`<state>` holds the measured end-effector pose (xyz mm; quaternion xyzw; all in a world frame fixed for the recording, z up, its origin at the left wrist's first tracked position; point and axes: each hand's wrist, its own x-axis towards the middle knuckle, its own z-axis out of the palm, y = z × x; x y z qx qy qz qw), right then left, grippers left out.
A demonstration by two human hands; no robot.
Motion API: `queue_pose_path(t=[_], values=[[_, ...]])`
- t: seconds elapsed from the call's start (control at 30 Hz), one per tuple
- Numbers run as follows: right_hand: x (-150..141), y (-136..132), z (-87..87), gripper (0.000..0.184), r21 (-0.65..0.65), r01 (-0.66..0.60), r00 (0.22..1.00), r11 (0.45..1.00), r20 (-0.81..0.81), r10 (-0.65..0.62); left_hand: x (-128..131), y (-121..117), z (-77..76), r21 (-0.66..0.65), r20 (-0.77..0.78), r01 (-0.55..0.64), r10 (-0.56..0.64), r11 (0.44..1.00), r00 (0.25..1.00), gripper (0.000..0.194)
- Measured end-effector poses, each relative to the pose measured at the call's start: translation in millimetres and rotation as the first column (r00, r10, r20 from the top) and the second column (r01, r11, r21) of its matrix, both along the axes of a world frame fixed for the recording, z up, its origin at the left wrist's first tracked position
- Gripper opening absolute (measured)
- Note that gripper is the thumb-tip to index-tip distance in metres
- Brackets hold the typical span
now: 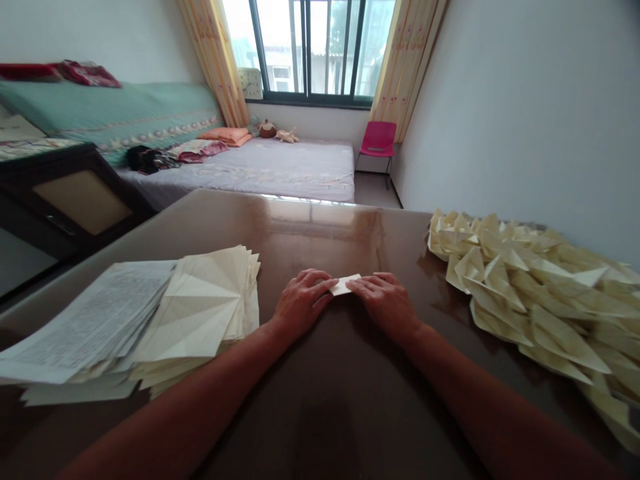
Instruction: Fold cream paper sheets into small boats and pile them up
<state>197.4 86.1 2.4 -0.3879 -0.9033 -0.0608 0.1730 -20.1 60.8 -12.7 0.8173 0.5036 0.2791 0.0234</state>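
Observation:
A small folded piece of cream paper [344, 286] is between my two hands, low over the brown table. My left hand [304, 295] has its fingertips closed on the paper's left end. At the right end, the fingers of my right hand [386, 301] press together on the paper, covering part of it. Creased cream sheets [200, 300] lie stacked to the left of my left forearm. A large pile of folded paper boats [525, 293] covers the table's right side.
Beside the creased sheets is a stack of printed pages [95, 320]. The glossy brown table [320, 240] reaches toward a bed [300, 163] under the window. A pink chair [379, 139] stands by the right wall, and a dark cabinet [75, 193] is at the left.

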Motion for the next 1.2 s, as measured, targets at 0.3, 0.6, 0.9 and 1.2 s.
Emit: queue_pose_path(t=[0.3,0.6,0.9,1.2], values=[[-5.8,-9.3,3.5,0.022,0.039,-0.064,0.998,0.997,-0.021,0.065,6.3,-7.2,7.3,0.140,-0.197,0.092,-0.064,0.986,0.978,0.021],[3.4,7.6,-1.2,0.032,-0.206,-0.192,0.897,0.959,-0.434,0.086,2.2,-3.9,7.5,0.012,0.057,-0.032,0.031,0.999,0.998,0.022],[2.8,14.8,-14.1,0.028,-0.390,-0.223,0.789,0.893,-0.610,-0.070,3.1,-0.8,3.7,0.107,0.179,0.045,-0.064,0.993,0.982,0.020],[-0.7,5.1,-3.7,0.041,-0.212,-0.246,0.778,0.946,-0.626,0.062,-0.9,-7.4,14.5,0.219,0.035,-0.002,-0.006,0.976,0.999,0.021]])
